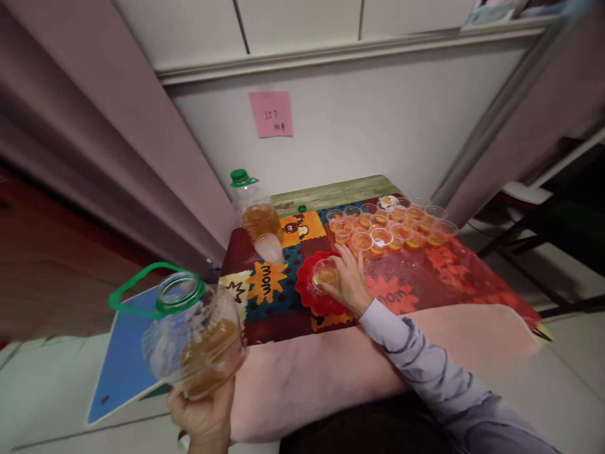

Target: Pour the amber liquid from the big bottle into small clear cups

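My left hand (203, 410) supports a large clear plastic jug (212, 347) from below, off to the left of the table. The jug is uncapped, has a green carry handle, and is partly filled with amber liquid. My right hand (348, 277) closes around a small clear plastic cup (326, 272) with some amber liquid in it. That cup is in or just over a red scalloped bowl (309, 296); I cannot tell whether it touches the bottom. Beyond my right hand stand several similar cups (362, 243) in rows, holding amber liquid.
A second jug (261, 217) with a green cap stands at the back left, with clear stacked cups (269, 248) lying before it. A small green cap (302, 209) lies near the back edge. The patterned tablecloth (269, 315) covers the table. A blue board (125, 359) is at the left.
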Demonstrator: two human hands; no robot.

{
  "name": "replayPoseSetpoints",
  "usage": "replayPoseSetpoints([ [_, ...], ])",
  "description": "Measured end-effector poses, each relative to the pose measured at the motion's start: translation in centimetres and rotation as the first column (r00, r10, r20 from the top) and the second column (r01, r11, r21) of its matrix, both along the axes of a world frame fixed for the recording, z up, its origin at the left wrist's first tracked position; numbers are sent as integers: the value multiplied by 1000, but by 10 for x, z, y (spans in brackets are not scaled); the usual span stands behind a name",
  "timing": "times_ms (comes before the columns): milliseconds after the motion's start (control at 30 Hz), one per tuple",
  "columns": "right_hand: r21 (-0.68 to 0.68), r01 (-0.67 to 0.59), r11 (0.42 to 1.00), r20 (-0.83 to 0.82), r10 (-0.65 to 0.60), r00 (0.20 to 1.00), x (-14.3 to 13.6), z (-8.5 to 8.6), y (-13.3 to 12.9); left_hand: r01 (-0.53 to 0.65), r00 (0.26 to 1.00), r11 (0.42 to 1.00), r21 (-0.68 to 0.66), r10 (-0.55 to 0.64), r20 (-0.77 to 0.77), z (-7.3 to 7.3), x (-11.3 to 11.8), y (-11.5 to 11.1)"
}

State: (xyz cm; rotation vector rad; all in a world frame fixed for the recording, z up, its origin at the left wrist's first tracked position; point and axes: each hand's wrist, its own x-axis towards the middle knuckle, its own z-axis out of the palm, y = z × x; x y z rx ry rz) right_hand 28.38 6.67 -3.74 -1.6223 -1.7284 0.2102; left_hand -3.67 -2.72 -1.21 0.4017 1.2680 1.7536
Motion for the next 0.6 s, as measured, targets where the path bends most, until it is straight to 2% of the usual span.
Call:
replayPoseSetpoints([
  [133,84,31,996,-305,-4,952,24,19,-2,40,999,999,13,-40,-8,4,1,2],
  [233,15,63,998,-540,-45,841,66,24,-12,43,998,998,49,-46,48,1,-3,8],
  [300,-71,104,992,-593,-125,795,104,21,-23,51,994,995,89,-59,87,-1,-6,11],
  [367,-144,232,962,-496,-273,824,146,15,-33,45,994,993,110,-55,93,-4,-8,13],
  [433,-185,393,901,-305,-432,848,189,9,-41,25,996,994,109,-34,81,-6,-8,12],
  [533,-185,607,773,-40,-623,781,241,2,-45,54,997,992,115,-60,46,-10,-10,10],
  [600,-191,679,709,62,-682,729,265,0,-43,93,994,986,139,-100,42,-13,-13,10],
])
